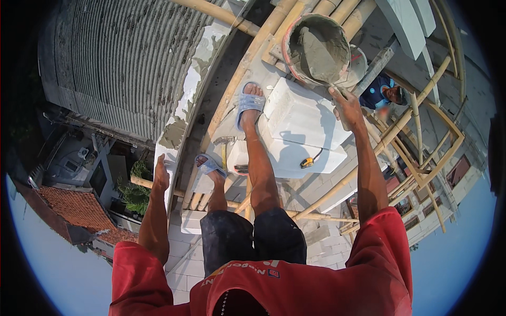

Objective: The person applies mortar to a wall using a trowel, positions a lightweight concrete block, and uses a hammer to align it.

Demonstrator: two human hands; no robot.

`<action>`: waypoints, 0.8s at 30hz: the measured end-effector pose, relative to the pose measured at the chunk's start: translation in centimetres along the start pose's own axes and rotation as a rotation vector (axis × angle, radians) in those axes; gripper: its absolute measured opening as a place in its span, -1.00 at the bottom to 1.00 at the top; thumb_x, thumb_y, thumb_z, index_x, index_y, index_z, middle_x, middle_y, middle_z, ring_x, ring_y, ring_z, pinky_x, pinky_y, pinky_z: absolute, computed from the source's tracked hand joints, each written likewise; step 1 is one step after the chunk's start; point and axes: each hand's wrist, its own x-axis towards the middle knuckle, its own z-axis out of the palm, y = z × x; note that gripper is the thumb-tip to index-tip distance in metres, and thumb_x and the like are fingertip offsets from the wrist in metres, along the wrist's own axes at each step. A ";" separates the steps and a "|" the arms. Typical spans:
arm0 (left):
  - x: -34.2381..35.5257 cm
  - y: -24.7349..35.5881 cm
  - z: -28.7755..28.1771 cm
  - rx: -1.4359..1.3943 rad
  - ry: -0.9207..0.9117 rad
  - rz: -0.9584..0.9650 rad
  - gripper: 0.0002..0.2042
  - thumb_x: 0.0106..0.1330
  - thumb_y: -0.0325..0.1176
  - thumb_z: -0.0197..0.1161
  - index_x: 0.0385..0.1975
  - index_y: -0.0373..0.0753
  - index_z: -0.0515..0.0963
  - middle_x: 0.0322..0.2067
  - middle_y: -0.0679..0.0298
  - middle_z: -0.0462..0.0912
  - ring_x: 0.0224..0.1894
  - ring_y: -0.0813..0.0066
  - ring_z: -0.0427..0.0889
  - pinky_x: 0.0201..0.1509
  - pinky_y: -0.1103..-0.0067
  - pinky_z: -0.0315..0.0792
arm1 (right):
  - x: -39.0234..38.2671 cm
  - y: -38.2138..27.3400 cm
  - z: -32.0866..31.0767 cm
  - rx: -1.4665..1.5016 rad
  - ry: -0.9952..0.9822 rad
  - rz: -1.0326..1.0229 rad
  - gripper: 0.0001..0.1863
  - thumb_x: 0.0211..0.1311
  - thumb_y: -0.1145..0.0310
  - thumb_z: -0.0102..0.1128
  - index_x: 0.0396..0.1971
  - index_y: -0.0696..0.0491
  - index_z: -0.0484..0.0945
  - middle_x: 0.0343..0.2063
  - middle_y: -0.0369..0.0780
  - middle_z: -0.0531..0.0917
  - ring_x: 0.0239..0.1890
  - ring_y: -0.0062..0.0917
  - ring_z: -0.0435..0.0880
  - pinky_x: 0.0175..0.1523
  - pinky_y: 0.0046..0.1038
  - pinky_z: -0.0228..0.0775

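Note:
My right hand (346,108) is closed round the handle of a trowel (337,88), whose blade reaches the rim of a bucket (316,50) of grey wet mortar. A second, pale bucket (357,67) sits behind it. My left hand (161,171) is on the white top of a narrow wall (185,100), fingers stretched out, below a smear of grey mortar (174,131). Between my hands white blocks (295,121) lie stacked, with a yellow tape measure (308,161) on them. A hammer (224,145) lies beside my sandalled feet.
Bamboo poles (226,113) form the scaffold under and around me. A corrugated roof (121,63) lies beyond the wall, with tiled roofs (74,208) and plants (138,192) lower down. A co-worker (378,97) in dark blue is among the poles at the right. The drop shows on both sides.

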 end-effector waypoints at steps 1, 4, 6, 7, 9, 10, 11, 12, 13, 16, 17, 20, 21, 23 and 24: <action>0.0 -0.1 -0.4 -0.002 -0.021 0.028 -0.28 0.31 0.25 0.05 0.39 -0.03 0.29 0.27 0.42 0.35 0.08 0.52 0.30 0.09 0.54 0.15 | 0.0 1.4 -0.2 0.104 -0.043 -0.014 -0.53 0.24 0.01 0.34 -0.19 0.17 0.55 -0.58 -0.33 0.47 -0.72 -0.63 0.43 -0.63 -0.54 0.25; 0.7 0.3 -0.3 0.004 -0.037 -0.044 -0.27 0.30 0.24 0.06 0.40 -0.04 0.27 0.28 0.41 0.34 0.13 0.47 0.30 0.17 0.48 0.14 | -0.4 4.3 0.3 0.266 -0.030 -0.126 -0.57 0.25 0.05 0.33 -0.21 0.16 0.54 -0.58 -0.32 0.47 -0.71 -0.64 0.42 -0.62 -0.54 0.25; 0.9 -0.1 -1.2 0.010 -0.086 0.017 -0.23 0.30 0.24 0.07 0.45 -0.06 0.20 0.36 0.33 0.26 0.34 0.34 0.18 0.38 0.32 0.00 | -0.5 4.4 2.0 0.305 -0.014 -0.113 -0.62 0.27 0.11 0.31 -0.20 0.15 0.55 -0.56 -0.31 0.47 -0.70 -0.63 0.42 -0.60 -0.54 0.24; 0.7 -0.7 -1.5 0.103 -0.103 0.094 -0.20 0.30 0.25 0.06 0.46 -0.09 0.16 0.40 0.28 0.20 0.41 0.29 0.07 0.43 0.25 -0.11 | -0.7 4.4 2.5 0.315 0.001 -0.137 -0.63 0.27 0.14 0.30 -0.19 0.16 0.55 -0.54 -0.30 0.48 -0.69 -0.63 0.43 -0.59 -0.54 0.25; 1.0 -0.8 -1.5 0.150 -0.134 0.214 -0.20 0.33 0.24 0.04 0.46 -0.15 0.15 0.44 0.22 0.16 0.46 0.27 0.02 0.47 0.27 -0.15 | -1.4 2.5 4.2 0.378 -0.001 -0.187 -0.65 0.31 0.19 0.24 -0.11 0.16 0.54 -0.50 -0.28 0.49 -0.67 -0.62 0.45 -0.57 -0.54 0.26; 0.9 -0.9 -1.8 0.144 -0.139 0.239 -0.20 0.34 0.23 0.03 0.46 -0.18 0.15 0.45 0.19 0.14 0.48 0.26 0.00 0.50 0.28 -0.18 | -1.8 1.2 5.2 0.382 -0.015 -0.200 -0.65 0.31 0.19 0.24 -0.11 0.16 0.54 -0.50 -0.28 0.49 -0.67 -0.62 0.45 -0.57 -0.54 0.26; 0.8 -1.0 -1.8 0.120 -0.138 0.240 -0.20 0.36 0.22 0.01 0.46 -0.22 0.15 0.47 0.16 0.12 0.50 0.25 -0.02 0.52 0.29 -0.20 | -2.5 -0.6 6.5 0.446 -0.063 -0.203 -0.65 0.32 0.19 0.20 -0.09 0.16 0.53 -0.51 -0.28 0.49 -0.66 -0.62 0.46 -0.57 -0.54 0.26; 0.5 -0.9 -1.2 0.068 -0.127 0.205 -0.20 0.36 0.21 0.01 0.46 -0.23 0.15 0.47 0.16 0.12 0.50 0.26 -0.01 0.52 0.31 -0.19 | -3.0 -2.1 7.6 0.504 -0.104 -0.201 -0.65 0.34 0.20 0.16 -0.06 0.16 0.52 -0.51 -0.28 0.49 -0.66 -0.62 0.47 -0.57 -0.54 0.27; 0.2 -0.8 -0.7 0.015 -0.114 0.171 -0.21 0.37 0.20 0.01 0.46 -0.24 0.16 0.46 0.16 0.13 0.50 0.26 -0.01 0.52 0.34 -0.19 | -3.1 -3.7 8.7 0.518 -0.138 -0.167 -0.65 0.36 0.21 0.09 -0.04 0.17 0.51 -0.50 -0.28 0.50 -0.65 -0.62 0.49 -0.55 -0.54 0.32; -1.7 -0.3 0.0 -0.059 0.004 0.113 -0.22 0.38 0.18 -0.02 0.44 -0.29 0.18 0.44 0.15 0.18 0.48 0.28 0.05 0.50 0.40 -0.14 | -1.3 -8.0 13.3 0.613 -0.194 -0.092 -0.64 0.36 0.17 0.10 -0.08 0.18 0.46 -0.56 -0.24 0.49 -0.65 -0.56 0.50 -0.57 -0.51 0.35; -0.9 -0.6 -1.4 -0.010 -0.026 0.092 -0.22 0.37 0.24 -0.04 0.45 -0.18 0.17 0.38 0.23 0.23 0.39 0.35 0.14 0.41 0.40 -0.04 | 0.0 -9.7 14.5 0.592 -0.219 -0.085 -0.64 0.36 0.17 0.09 -0.08 0.17 0.47 -0.55 -0.23 0.50 -0.65 -0.57 0.51 -0.57 -0.51 0.36; 0.4 -1.4 -1.3 0.030 -0.101 0.101 -0.22 0.36 0.30 -0.06 0.46 -0.07 0.16 0.32 0.32 0.28 0.26 0.42 0.26 0.29 0.41 0.09 | 5.7 -12.9 18.0 0.274 -0.053 -0.275 -0.59 0.34 0.13 0.11 -0.05 0.17 0.48 -0.56 -0.18 0.55 -0.62 -0.50 0.57 -0.50 -0.46 0.45; 0.8 -1.4 -0.8 0.027 -0.139 0.139 -0.23 0.36 0.30 -0.06 0.47 -0.06 0.16 0.33 0.34 0.27 0.21 0.44 0.29 0.26 0.42 0.12 | 8.7 -13.4 18.6 0.033 0.068 -0.360 -0.59 0.31 0.16 0.11 -0.02 0.17 0.47 -0.40 -0.09 0.59 -0.39 -0.34 0.64 -0.33 -0.32 0.53; 0.7 -1.4 0.5 0.045 -0.131 0.146 -0.22 0.37 0.30 -0.07 0.47 -0.07 0.15 0.34 0.34 0.27 0.17 0.45 0.30 0.22 0.44 0.14 | 12.2 -14.2 19.6 -0.223 0.185 -0.439 -0.57 0.27 0.19 0.12 0.01 0.18 0.47 -0.25 0.01 0.62 -0.16 -0.18 0.70 -0.16 -0.19 0.61; 0.7 -1.8 -0.1 0.072 -0.101 0.159 -0.22 0.37 0.30 -0.08 0.47 -0.08 0.15 0.34 0.35 0.27 0.14 0.46 0.31 0.19 0.45 0.16 | 12.6 -15.0 20.6 -0.424 0.275 -0.534 -0.60 0.24 0.22 0.14 -0.02 0.17 0.47 -0.19 0.01 0.59 -0.11 -0.11 0.68 -0.09 -0.12 0.59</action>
